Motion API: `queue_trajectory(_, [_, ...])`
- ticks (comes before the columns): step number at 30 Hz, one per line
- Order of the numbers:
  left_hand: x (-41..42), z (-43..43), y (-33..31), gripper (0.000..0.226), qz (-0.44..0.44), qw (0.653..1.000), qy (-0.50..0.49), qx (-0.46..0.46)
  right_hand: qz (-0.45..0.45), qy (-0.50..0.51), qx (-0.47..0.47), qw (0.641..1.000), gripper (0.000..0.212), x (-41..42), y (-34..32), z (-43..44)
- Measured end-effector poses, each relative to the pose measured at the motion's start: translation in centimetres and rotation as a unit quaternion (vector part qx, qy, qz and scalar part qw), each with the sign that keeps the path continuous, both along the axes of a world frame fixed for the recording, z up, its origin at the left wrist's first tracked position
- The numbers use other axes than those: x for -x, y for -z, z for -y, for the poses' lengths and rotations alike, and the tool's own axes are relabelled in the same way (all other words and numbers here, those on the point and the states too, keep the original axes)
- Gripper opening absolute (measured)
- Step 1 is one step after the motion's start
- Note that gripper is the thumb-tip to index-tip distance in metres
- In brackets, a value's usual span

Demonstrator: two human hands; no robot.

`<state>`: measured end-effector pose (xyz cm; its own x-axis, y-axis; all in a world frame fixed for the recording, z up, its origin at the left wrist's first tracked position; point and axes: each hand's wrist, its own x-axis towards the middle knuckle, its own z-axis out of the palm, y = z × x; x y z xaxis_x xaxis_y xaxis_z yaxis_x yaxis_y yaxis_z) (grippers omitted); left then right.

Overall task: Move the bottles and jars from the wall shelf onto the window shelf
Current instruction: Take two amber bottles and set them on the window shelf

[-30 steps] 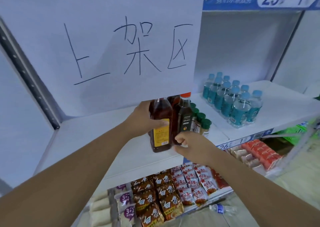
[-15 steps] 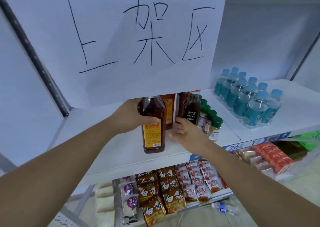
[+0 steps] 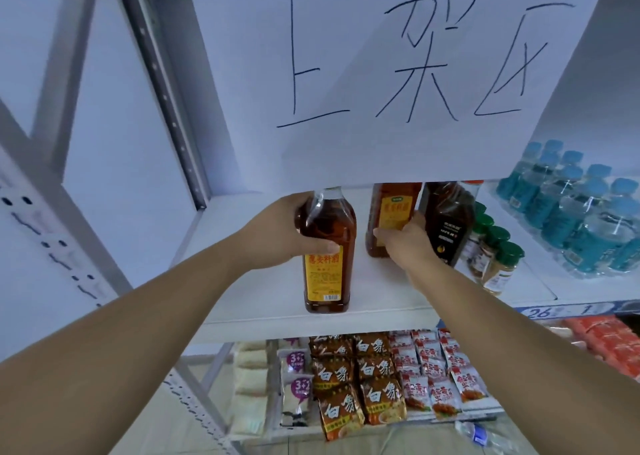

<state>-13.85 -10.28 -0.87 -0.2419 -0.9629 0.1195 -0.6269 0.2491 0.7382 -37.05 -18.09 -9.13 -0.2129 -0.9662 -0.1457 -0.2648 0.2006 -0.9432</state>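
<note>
Amber bottle (image 3: 329, 271) in left hand (image 3: 280, 236); sign (image 3: 398, 73) seemingly hides cap.

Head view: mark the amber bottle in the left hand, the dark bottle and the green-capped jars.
amber bottle (image 3: 323, 274), head view, yellow label
dark bottle (image 3: 450, 232), head view, black label
green-capped jars (image 3: 512, 252), head view, nearest cap

Necks and caps of brown bottles (image 3: 327, 274) behind the paper sign (image 3: 346, 149).

The left grip (image 3: 277, 232) holds a brown bottle (image 3: 327, 267) standing on the white shelf (image 3: 263, 302). Right of that bottle, the right grip (image 3: 408, 243) holds a second brown bottle (image 3: 391, 208).
</note>
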Motion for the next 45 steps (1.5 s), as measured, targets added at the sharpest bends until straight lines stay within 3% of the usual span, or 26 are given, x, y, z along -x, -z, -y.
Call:
queue_trajectory(7, [-0.7, -0.5, 0.1, 0.047, -0.022, 1.000, -0.002, -0.002, -0.027, 0.000, 0.004, 1.000, 0.089, -0.9, 0.6, 1.2])
queue_trajectory(13, [-0.4, -0.9, -0.1, 0.042, -0.027, 1.000, -0.004, -0.013, 0.032, 0.006, 0.016, 0.999, 0.063, -0.5, 0.0, 2.1])
queue_trajectory(17, [-0.5, -1.3, -0.2, 0.046, -0.027, 0.999, -0.015, -0.013, -0.014, -0.047, 0.055, 0.997, 0.070, -0.1, 0.1, 2.1])
queue_trajectory(22, [-1.4, -2.7, -0.2, 0.062, -0.045, 0.998, -0.039, -0.022, -0.040, -0.133, 0.067, 0.988, 0.059, -0.5, 0.2, 1.5])
queue_trajectory(31, [-4.7, -9.2, 0.0, 0.058, -0.103, 0.987, -0.120, -0.034, -0.039, -0.318, 0.116, 0.940, 0.063, -4.7, 0.1, -1.9])
queue_trajectory(38, [-8.9, -16.6, -1.3, 0.056, -0.088, 0.982, -0.164, -0.025, -0.040, -0.435, 0.122, 0.891, 0.076, -10.6, -0.3, -6.6])
queue_trajectory(45, [-15.1, -23.8, -2.3, 0.059, -0.085, 0.978, -0.189, -0.007, -0.055, -0.491, 0.140, 0.858, 0.054, -17.3, -1.1, -13.1])
